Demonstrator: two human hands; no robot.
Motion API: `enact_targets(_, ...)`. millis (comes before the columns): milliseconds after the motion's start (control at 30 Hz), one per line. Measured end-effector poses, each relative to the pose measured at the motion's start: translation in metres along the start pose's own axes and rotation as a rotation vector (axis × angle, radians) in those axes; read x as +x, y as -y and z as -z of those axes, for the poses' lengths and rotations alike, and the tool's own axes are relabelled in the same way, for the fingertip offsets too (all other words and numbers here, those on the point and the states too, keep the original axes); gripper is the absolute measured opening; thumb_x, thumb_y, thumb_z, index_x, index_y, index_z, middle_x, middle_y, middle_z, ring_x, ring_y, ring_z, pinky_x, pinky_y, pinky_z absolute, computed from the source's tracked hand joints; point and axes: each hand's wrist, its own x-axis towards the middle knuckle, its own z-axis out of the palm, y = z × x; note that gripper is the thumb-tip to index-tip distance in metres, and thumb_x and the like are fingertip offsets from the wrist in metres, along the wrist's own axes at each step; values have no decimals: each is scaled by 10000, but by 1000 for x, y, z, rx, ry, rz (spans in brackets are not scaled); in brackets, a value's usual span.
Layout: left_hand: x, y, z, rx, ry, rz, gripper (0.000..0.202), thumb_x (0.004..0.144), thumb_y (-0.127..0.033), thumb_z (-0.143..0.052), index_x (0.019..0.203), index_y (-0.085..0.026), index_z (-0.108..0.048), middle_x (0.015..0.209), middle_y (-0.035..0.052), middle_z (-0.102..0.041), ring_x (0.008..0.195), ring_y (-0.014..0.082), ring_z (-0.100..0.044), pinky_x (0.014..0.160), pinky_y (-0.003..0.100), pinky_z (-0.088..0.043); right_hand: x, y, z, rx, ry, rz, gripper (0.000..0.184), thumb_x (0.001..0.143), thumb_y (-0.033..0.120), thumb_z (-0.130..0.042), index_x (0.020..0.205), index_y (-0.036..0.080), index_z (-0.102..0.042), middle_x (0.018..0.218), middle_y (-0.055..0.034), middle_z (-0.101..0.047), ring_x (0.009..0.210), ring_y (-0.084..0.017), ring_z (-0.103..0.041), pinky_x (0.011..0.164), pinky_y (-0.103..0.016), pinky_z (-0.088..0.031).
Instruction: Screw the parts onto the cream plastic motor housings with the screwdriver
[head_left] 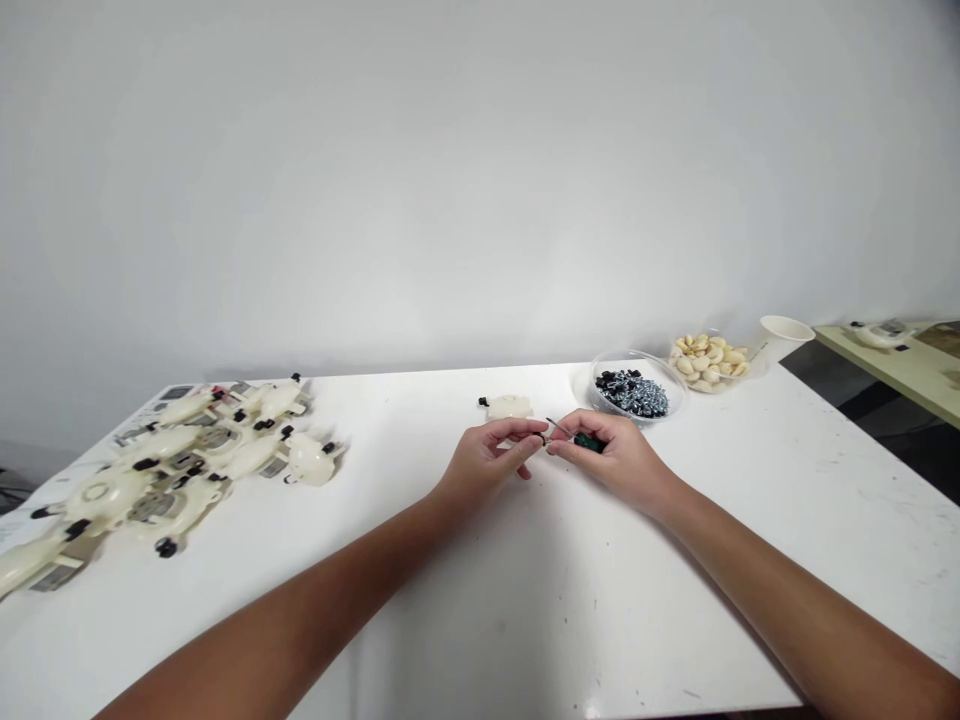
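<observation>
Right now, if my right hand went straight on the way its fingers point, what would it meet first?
Probably your left hand, with the small dark part it holds, just ahead of your right hand; exact depth is unclear.

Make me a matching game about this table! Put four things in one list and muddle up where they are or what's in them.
1. dark-green-handled metal screwdriver
2. round clear plastic bowl nearer the screwdriver
3. white tapered cup
4. pile of cream rounded plastic parts

A. farthest right of these four
B. on the white table's left side
C. in the right hand
D. holding small black and silvery pieces

Pairs: 1-C, 2-D, 3-A, 4-B
</observation>
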Motion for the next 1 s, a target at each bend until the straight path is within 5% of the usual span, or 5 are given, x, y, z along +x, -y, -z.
enact_targets(567,2,5,1,-46,36,-15,312,877,-419,-767,1086,-190,-798,1104,74,-771,731,125,-661,644,235,-604,0,1,1,21,75,23,237,993,425,-630,921,229,-743,935,-59,-797,878,-239,-695,742,-363,-495)
enact_targets(1000,3,9,0,-28,22,1,348,878,-443,-754,1096,-174,-792,1100,93,-771,732,138,-669,634,256,-601,-1,1,-2,16,112,11,340,1025,451,-574,831,221,-732,839,-30,-778,682,-170,-586,601,-301,-404)
